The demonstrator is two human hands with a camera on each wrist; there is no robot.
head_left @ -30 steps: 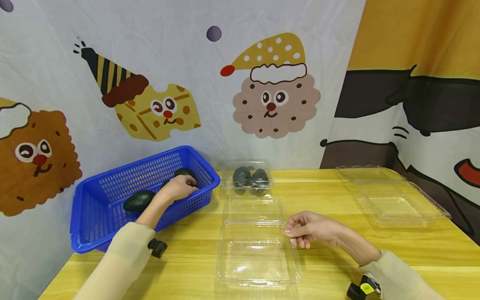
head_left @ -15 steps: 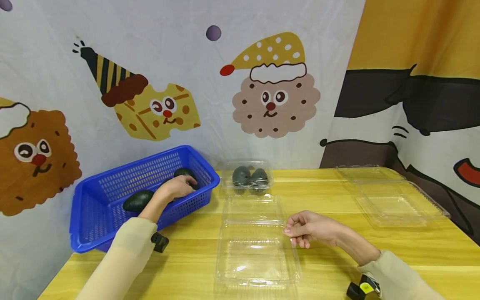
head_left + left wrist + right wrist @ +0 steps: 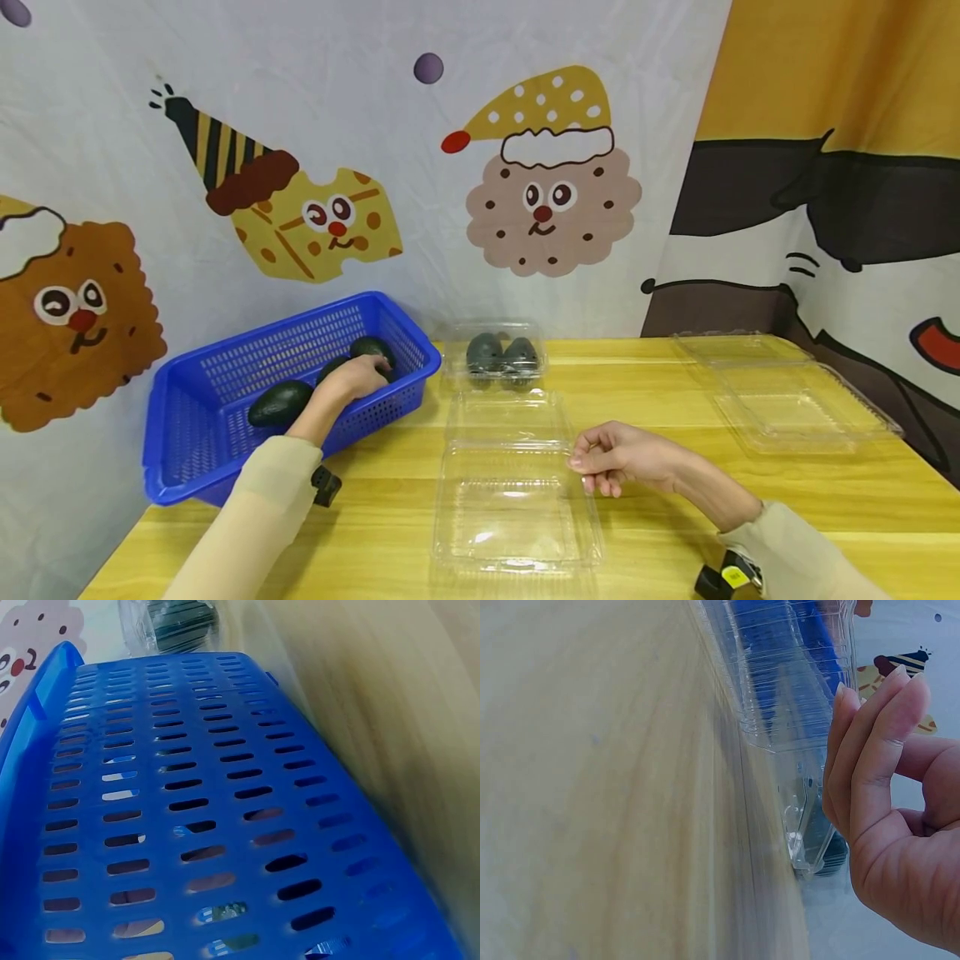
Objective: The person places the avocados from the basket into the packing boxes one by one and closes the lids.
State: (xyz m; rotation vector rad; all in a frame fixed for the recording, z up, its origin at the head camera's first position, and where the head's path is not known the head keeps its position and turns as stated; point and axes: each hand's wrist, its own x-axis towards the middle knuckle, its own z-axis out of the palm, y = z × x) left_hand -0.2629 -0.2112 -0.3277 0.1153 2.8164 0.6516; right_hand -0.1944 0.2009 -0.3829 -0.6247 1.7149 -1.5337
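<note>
In the head view, my left hand (image 3: 355, 379) reaches down over the near wall of the blue slotted basket (image 3: 191, 454) among dark green avocados. One avocado (image 3: 280, 404) lies left of the hand, and another avocado (image 3: 371, 348) sits just beyond its fingers. Part of a further avocado (image 3: 330, 368) shows beside the knuckles. My left fingertips are hidden inside the basket, so I cannot tell whether they grip one. My right hand (image 3: 626, 454) pinches the right edge of an opened clear plastic clamshell (image 3: 517, 508) between thumb and fingers. The clamshell lies on the wooden table, its lid folded back.
Behind it stands a clamshell (image 3: 491, 332) with two avocados inside. More clear clamshells (image 3: 783, 408) lie opened at the right rear of the wooden table (image 3: 660, 550). A cartoon-printed cloth (image 3: 435, 200) hangs along the back.
My left hand and wrist have shifted slightly right and toward me in the basket, baring more of the avocado beside the knuckles. My right hand and the clamshell stay in place.
</note>
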